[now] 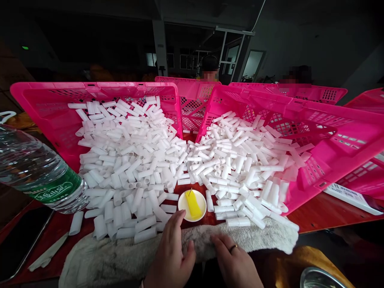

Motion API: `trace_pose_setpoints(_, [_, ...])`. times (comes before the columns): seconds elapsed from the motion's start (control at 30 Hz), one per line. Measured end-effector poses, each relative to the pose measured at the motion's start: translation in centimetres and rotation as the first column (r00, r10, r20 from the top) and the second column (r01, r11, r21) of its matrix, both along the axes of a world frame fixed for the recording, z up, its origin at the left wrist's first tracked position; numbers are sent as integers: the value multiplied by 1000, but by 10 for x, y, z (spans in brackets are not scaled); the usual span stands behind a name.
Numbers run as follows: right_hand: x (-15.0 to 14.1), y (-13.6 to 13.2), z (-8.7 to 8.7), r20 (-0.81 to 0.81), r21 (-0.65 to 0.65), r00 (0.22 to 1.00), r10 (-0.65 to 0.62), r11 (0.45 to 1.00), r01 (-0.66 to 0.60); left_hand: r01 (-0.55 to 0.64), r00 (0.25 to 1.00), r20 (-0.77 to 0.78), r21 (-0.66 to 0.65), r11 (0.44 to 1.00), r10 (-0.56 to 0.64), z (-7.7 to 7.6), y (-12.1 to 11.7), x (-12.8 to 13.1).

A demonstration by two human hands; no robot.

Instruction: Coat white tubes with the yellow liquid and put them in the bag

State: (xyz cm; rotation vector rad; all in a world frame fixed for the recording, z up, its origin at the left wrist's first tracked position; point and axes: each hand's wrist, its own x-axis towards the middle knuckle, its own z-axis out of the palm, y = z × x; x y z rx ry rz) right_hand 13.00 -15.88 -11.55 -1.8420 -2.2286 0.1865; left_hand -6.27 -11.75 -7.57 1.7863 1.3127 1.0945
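My left hand [172, 254] is over the grey towel [99, 260] at the table's front edge, its fingers stretched out and thumb apart, with nothing seen in it. Across from it, my right hand [235, 260], with a ring on one finger, rests its loosely bent fingertips on the towel and holds nothing visible. Just beyond my left fingertips lies a small white dish [182, 206] holding a flat yellow piece [193, 205] with a thin pin-like tip. Short white plastic tubes lie in a left heap [129, 160] and a right heap [234, 164], some wider, some slimmer.
Both heaps spill from tipped pink crates, one left [45, 108] and one right [345, 124]. A water bottle [45, 172] leans in at left, above a dark phone [21, 244]. A metal bowl [319, 278] sits at lower right. Other people [210, 66] are behind the crates.
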Motion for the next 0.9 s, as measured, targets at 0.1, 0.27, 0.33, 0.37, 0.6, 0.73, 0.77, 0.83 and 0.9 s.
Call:
trace_pose_setpoints(0.1, [2,16,23,-250,83,967,-41,994,64,-32,994,-100,107,994,43,1,18,1])
trace_pose_setpoints(0.27, [-8,89,82,-404,191,914,29,980,53,38,921,-389,105,994,6,10,57,4])
trace_pose_setpoints(0.33, [-15,118,92,-340,166,938,61,986,-4,88,884,-466,97,991,-33,12,66,5])
trace_pose_setpoints(0.37, [-19,128,95,-297,136,951,83,990,-44,108,872,-487,95,990,-49,12,69,5])
trace_pose_setpoints(0.6, [-30,151,97,-5,3,988,156,988,-156,129,924,-370,49,990,-102,5,73,1])
trace_pose_setpoints(0.73, [-27,152,100,110,-23,981,158,987,-157,128,952,-281,17,992,-118,6,74,1])
trace_pose_setpoints(0.77, [-26,153,100,114,-24,978,174,985,-172,128,959,-259,17,992,-120,6,75,1])
trace_pose_setpoints(0.83, [-26,154,101,94,-20,974,208,978,-207,133,965,-230,26,991,-124,7,75,2])
trace_pose_setpoints(0.9, [-25,154,102,62,-14,971,231,973,-230,136,967,-223,35,990,-125,8,76,1])
